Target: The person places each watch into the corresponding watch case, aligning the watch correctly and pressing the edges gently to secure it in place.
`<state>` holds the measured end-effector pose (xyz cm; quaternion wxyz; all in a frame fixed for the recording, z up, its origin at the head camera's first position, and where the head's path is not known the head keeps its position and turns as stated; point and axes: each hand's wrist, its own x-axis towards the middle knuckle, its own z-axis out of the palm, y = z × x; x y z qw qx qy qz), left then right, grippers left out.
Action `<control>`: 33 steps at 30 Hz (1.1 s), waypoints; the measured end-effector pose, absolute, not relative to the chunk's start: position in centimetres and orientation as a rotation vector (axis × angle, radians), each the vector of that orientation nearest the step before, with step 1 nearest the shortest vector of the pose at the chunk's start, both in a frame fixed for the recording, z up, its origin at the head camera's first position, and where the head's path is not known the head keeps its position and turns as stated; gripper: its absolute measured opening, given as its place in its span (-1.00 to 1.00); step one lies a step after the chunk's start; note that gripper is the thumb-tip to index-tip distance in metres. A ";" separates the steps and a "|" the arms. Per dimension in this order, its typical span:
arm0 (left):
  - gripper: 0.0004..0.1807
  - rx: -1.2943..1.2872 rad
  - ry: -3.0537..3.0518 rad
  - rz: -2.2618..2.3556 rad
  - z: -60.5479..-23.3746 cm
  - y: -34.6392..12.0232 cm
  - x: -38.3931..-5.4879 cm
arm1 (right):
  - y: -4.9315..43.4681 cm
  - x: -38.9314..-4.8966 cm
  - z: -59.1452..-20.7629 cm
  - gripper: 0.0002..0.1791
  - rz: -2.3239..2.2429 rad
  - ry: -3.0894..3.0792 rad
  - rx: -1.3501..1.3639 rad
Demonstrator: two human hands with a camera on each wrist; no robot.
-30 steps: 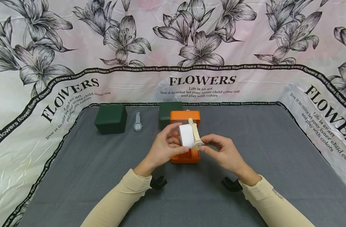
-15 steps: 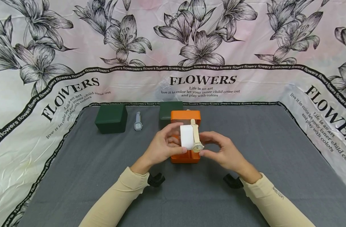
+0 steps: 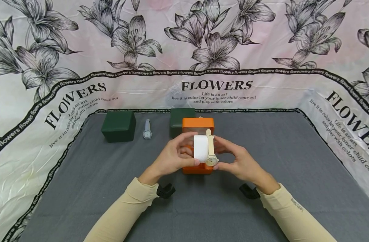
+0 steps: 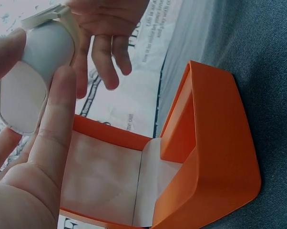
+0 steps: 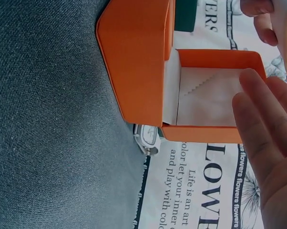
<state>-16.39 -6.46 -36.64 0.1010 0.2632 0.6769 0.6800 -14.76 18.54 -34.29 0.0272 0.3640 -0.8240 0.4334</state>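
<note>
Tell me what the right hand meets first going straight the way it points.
Likely the cream-strapped watch, close by the right hand in the head view, with the white watch cushion beyond; depth is unclear.

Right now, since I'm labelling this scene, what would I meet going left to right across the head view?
Leftmost green box, light-blue watch, left hand, white cushion, cream watch, right hand.

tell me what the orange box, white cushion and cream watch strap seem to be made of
Orange box: likely stiff board with a matte paper or faux leather covering; flat walls and crisp edges suggest it.
White cushion: perhaps faux leather, smooth with a soft sheen and a seamlike line round its end.
Cream watch strap: leather or silicone, looks smooth; too small to tell.
</note>
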 end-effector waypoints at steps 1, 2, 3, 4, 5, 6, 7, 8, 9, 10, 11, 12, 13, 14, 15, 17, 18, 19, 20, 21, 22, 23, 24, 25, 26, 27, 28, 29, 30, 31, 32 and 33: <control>-0.16 0.782 1.997 2.008 -36.6 -6.5 -16.4 | 18.6 -14.8 -34.3 -0.04 1.335 -2.547 1.123; -0.15 0.785 1.995 2.006 -36.6 -6.5 -16.4 | 18.6 -14.8 -34.3 -0.04 1.333 -2.548 1.122; -0.16 0.786 1.993 2.006 -36.6 -6.5 -16.4 | 18.6 -14.8 -34.3 -0.04 1.335 -2.548 1.121; -0.16 0.788 1.994 2.004 -36.6 -6.5 -16.4 | 18.6 -14.8 -34.3 -0.04 1.335 -2.544 1.123; -0.16 0.787 1.995 2.002 -36.6 -6.5 -16.4 | 18.6 -14.8 -34.3 -0.04 1.339 -2.539 1.126; -0.16 0.784 1.996 2.000 -36.6 -6.6 -16.4 | 18.6 -14.8 -34.3 -0.04 1.344 -2.534 1.128; -0.15 0.781 1.996 1.997 -36.5 -6.6 -16.4 | 18.5 -14.8 -34.4 -0.04 1.352 -2.529 1.127; -0.15 0.773 1.998 1.992 -36.5 -6.6 -16.4 | 18.5 -14.8 -34.4 -0.04 1.360 -2.526 1.128; -0.15 0.766 1.997 1.989 -36.4 -6.7 -16.3 | 18.5 -14.8 -34.4 -0.04 1.370 -2.524 1.128; -0.15 0.760 1.998 1.985 -36.3 -6.7 -16.3 | 18.4 -14.8 -34.4 -0.04 1.378 -2.523 1.129; -0.14 0.752 2.000 1.979 -36.1 -6.7 -16.2 | 18.4 -14.7 -34.4 -0.04 1.385 -2.524 1.128; -0.15 0.745 1.999 1.976 -35.9 -6.7 -16.1 | 18.4 -14.7 -34.4 -0.03 1.391 -2.525 1.124; -0.15 0.741 1.998 1.972 -35.5 -6.7 -15.9 | 18.4 -14.7 -34.5 -0.03 1.402 -2.524 1.122; -0.16 0.738 2.001 1.966 -35.2 -6.7 -15.7 | 18.4 -14.7 -34.5 -0.02 1.408 -2.523 1.121; -0.17 0.737 2.005 1.961 -34.8 -6.7 -15.5 | 18.4 -14.7 -34.4 -0.02 1.415 -2.521 1.121; -0.18 0.735 2.021 1.952 -34.1 -6.6 -15.2 | 18.4 -14.6 -34.4 -0.01 1.416 -2.526 1.115; -0.19 0.737 2.024 1.952 -33.8 -6.6 -15.0 | 18.4 -14.6 -34.4 0.00 1.420 -2.526 1.113; -0.19 0.739 2.029 1.951 -33.6 -6.5 -14.9 | 18.4 -14.6 -34.3 0.00 1.423 -2.528 1.112; -0.19 0.738 2.033 1.952 -33.6 -6.5 -14.8 | 18.4 -14.6 -34.3 0.00 1.419 -2.532 1.110; -0.18 0.741 2.032 1.954 -33.6 -6.5 -14.8 | 18.4 -14.6 -34.3 0.00 1.416 -2.538 1.107; -0.17 0.744 2.028 1.960 -34.0 -6.5 -15.0 | 18.4 -14.6 -34.3 0.00 1.414 -2.540 1.105; -0.16 0.748 2.023 1.965 -34.4 -6.5 -15.2 | 18.4 -14.6 -34.3 0.00 1.418 -2.538 1.106; -0.16 0.750 2.022 1.965 -34.8 -6.5 -15.4 | 18.4 -14.6 -34.3 0.00 1.417 -2.537 1.109; -0.15 0.751 2.022 1.965 -35.2 -6.5 -15.6 | 18.4 -14.6 -34.3 0.00 1.417 -2.535 1.110; -0.15 0.755 2.025 1.964 -35.6 -6.5 -15.8 | 18.4 -14.6 -34.3 -0.01 1.410 -2.532 1.116; -0.15 0.761 2.028 1.964 -36.0 -6.5 -16.0 | 18.4 -14.6 -34.3 -0.01 1.403 -2.532 1.119; -0.15 0.764 2.031 1.964 -36.3 -6.5 -16.1 | 18.5 -14.6 -34.3 -0.01 1.396 -2.530 1.123; -0.16 0.770 2.037 1.962 -36.4 -6.5 -16.1 | 18.5 -14.6 -34.3 0.00 1.386 -2.529 1.126; -0.16 0.774 2.040 1.961 -36.4 -6.4 -16.1 | 18.5 -14.6 -34.3 0.00 1.377 -2.526 1.129; -0.16 0.780 2.041 1.961 -36.4 -6.4 -16.1 | 18.5 -14.6 -34.3 0.00 1.370 -2.525 1.131; -0.16 0.782 2.042 1.960 -36.4 -6.4 -16.1 | 18.4 -14.6 -34.3 0.00 1.363 -2.524 1.132; -0.16 0.783 2.040 1.960 -36.4 -6.4 -16.1 | 18.4 -14.6 -34.3 0.00 1.365 -2.523 1.132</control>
